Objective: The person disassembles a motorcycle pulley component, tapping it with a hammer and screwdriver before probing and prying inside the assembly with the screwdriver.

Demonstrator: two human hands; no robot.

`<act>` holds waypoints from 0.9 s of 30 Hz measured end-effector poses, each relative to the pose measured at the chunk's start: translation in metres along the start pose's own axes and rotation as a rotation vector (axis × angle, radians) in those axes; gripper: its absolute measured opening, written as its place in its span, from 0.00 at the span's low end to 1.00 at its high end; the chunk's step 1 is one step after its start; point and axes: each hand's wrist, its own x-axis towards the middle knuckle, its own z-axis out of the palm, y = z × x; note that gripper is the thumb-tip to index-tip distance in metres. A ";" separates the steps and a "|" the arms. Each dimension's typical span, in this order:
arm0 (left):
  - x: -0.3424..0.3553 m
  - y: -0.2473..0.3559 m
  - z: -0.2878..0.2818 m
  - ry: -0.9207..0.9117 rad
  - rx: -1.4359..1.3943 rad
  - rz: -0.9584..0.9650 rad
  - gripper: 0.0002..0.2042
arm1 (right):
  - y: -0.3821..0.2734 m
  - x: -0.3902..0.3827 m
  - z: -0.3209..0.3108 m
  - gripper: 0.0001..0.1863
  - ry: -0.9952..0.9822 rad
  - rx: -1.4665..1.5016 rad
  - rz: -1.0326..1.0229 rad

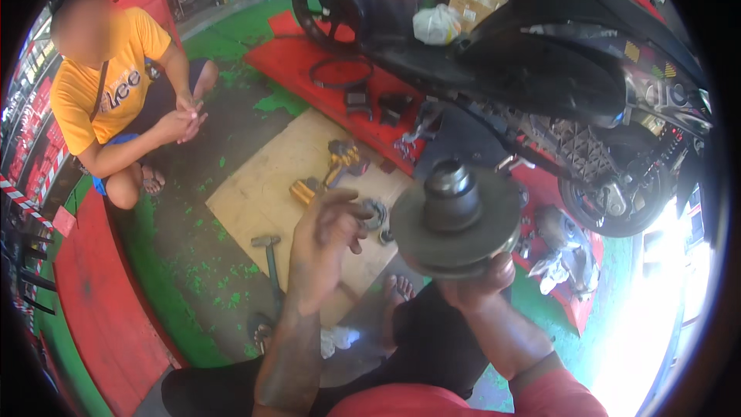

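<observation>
My right hand (482, 282) grips a grey metal pulley (417, 235) from below, its round plate level and its shiny hub upward. Just left of it, my left hand (328, 239) is raised, fingers apart and loosely bent, holding nothing that shows. Beyond that hand, a yellow-and-black power tool (343, 162) lies on a cardboard sheet (255, 185), with round metal parts (374, 212) partly hidden near my fingers. A hammer (270, 262) lies left of my left forearm.
A scooter (502, 77) stands across the back on a red platform (293, 54) holding a belt (316, 81) and loose parts. Metal parts (556, 247) lie at right. A person in yellow (85, 116) squats at left, hands together. A red curved ledge (93, 278) runs along the left.
</observation>
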 end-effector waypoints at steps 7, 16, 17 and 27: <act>-0.008 -0.001 0.020 -0.165 -0.483 -0.335 0.22 | 0.001 0.033 0.010 0.64 -0.259 -0.800 -0.448; 0.018 -0.069 -0.103 0.251 -0.051 -0.272 0.21 | -0.040 0.024 0.002 0.47 -0.112 -1.123 -0.305; 0.020 -0.085 -0.122 0.310 0.068 -0.317 0.22 | -0.052 0.024 0.002 0.39 -0.006 -1.078 -0.349; -0.024 -0.263 -0.158 0.477 0.264 -0.659 0.21 | -0.022 0.009 -0.186 0.09 0.556 -1.275 -0.155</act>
